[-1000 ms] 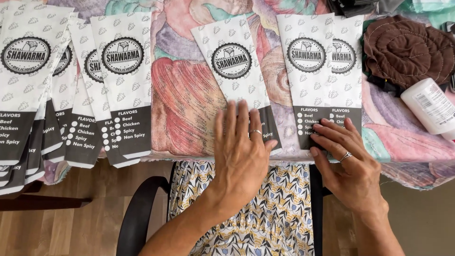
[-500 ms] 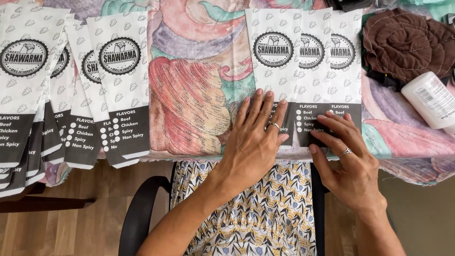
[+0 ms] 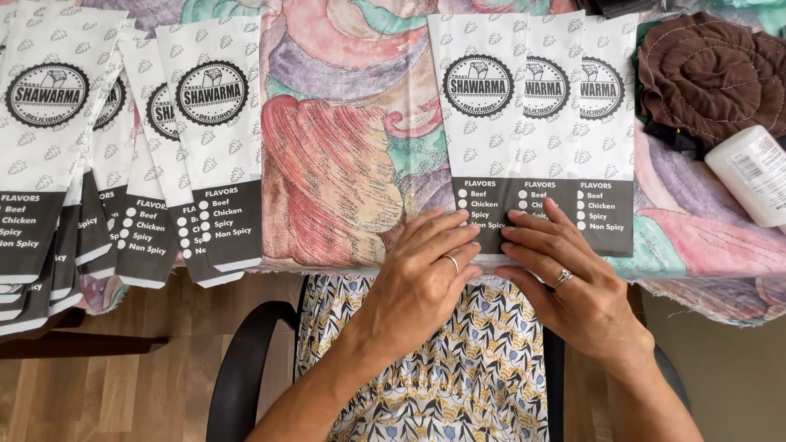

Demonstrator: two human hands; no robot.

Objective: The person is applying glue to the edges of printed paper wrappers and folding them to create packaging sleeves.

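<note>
Currently both hands lie flat, fingers spread and gripping nothing: the left hand (image 3: 422, 274) and right hand (image 3: 569, 282) press the dark lower ends of three overlapped white paper sleeves (image 3: 532, 131) at the near table edge (image 3: 360, 263), toward one o'clock in view. Uneven pressure could skew the fan or slide the sleeves off onto the patterned lap (image 3: 442, 376); the larger stack (image 3: 123, 147) sits at ten o'clock.

Bright, even daylight – soft shadows, no glare – sharp throughout, slight wide-angle edge stretch.
</note>
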